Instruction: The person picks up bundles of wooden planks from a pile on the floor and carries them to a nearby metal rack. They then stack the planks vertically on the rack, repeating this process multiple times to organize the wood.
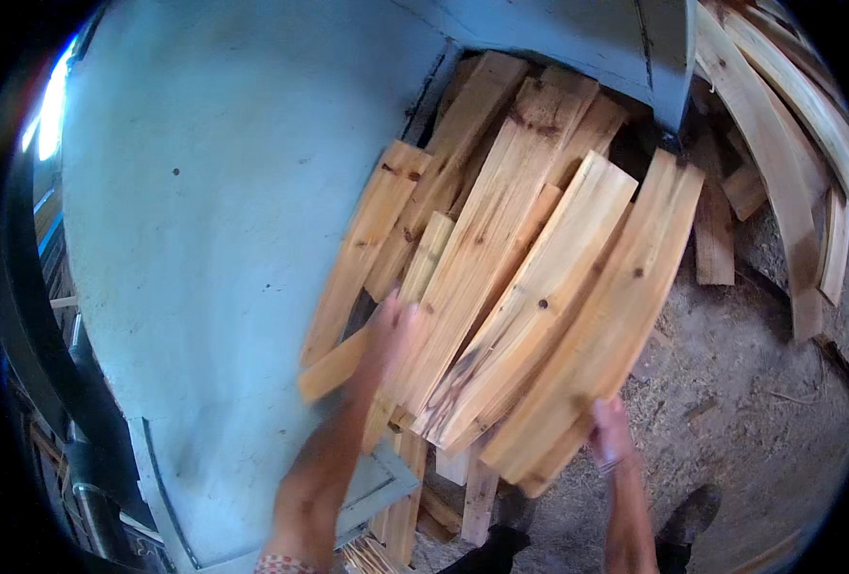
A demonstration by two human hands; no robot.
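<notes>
Several pale, knotty wooden boards lie side by side in a sloping pile against a light-blue metal panel. My left hand [393, 330], smeared by motion, is at a narrow board [428, 251] on the pile's left side; its finger shape is unclear. At the lower right, my right hand [612, 432] has its fingers closed on the edge of a long board [625, 297], the rightmost of the pile. Between the hands lie a wide board [496, 220] and a board with dark streaks at its near end [539, 311]. A shorter board [365, 249] leans by the panel.
The large blue panel [223, 220] fills the left side, and its blue corner [669, 86] juts over the pile's far end. More boards [774, 143] are heaped at the far right. Sawdust and chips cover the ground [731, 411]. A dark shoe [690, 515] shows below.
</notes>
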